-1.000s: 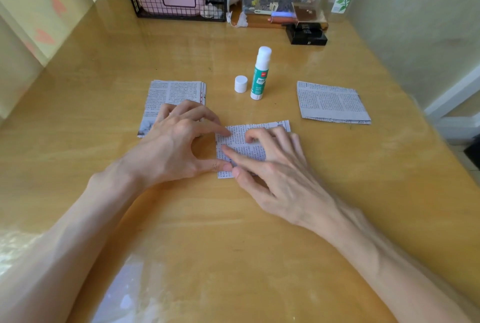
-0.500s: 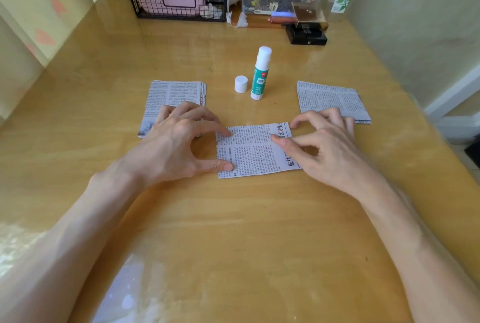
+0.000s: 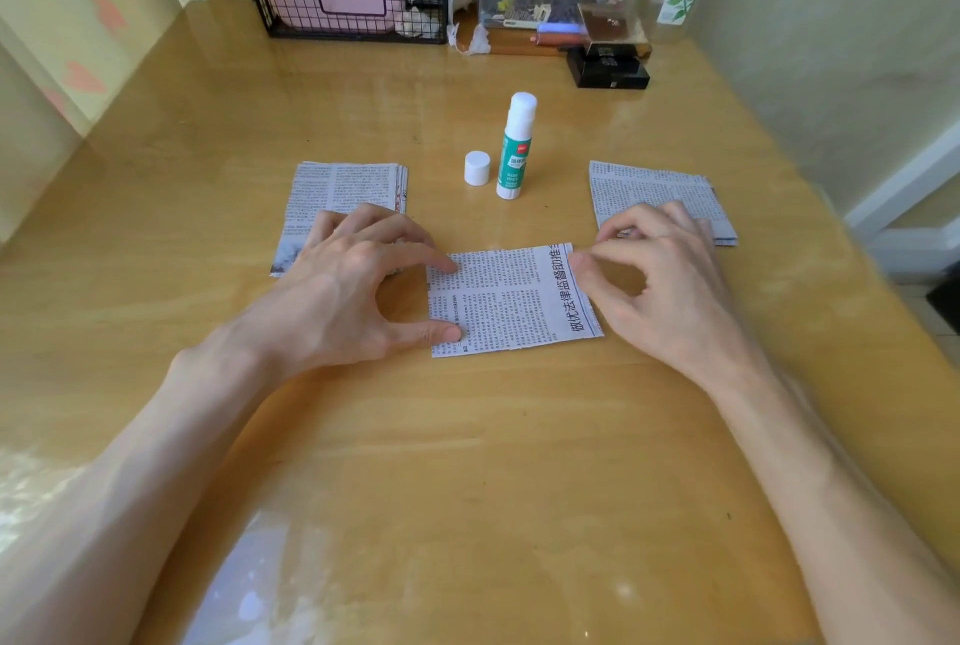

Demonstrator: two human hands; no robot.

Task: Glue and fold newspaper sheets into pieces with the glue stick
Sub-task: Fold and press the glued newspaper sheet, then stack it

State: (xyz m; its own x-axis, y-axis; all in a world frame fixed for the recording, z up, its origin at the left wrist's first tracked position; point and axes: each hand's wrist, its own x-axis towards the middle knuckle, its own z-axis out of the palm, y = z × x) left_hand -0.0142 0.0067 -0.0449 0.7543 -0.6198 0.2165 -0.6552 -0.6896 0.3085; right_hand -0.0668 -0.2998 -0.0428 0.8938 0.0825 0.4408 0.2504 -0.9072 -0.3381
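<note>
Newspaper sheet, grey printed rectangle (image 3: 511, 299), lies mid-frame on the wooden counter (image 3: 467, 436). The left hand (image 3: 337, 291) pins its left edge with outstretched index and thumb, and the right hand (image 3: 660, 281) pinches its upper right corner. It looks light, limp and tearable.

The left hand (image 3: 343, 291) covers part of the left stack (image 3: 343, 184); the right hand (image 3: 670, 291) covers part of the right stack (image 3: 639, 184), its fingertips (image 3: 581, 261) blurred.
</note>
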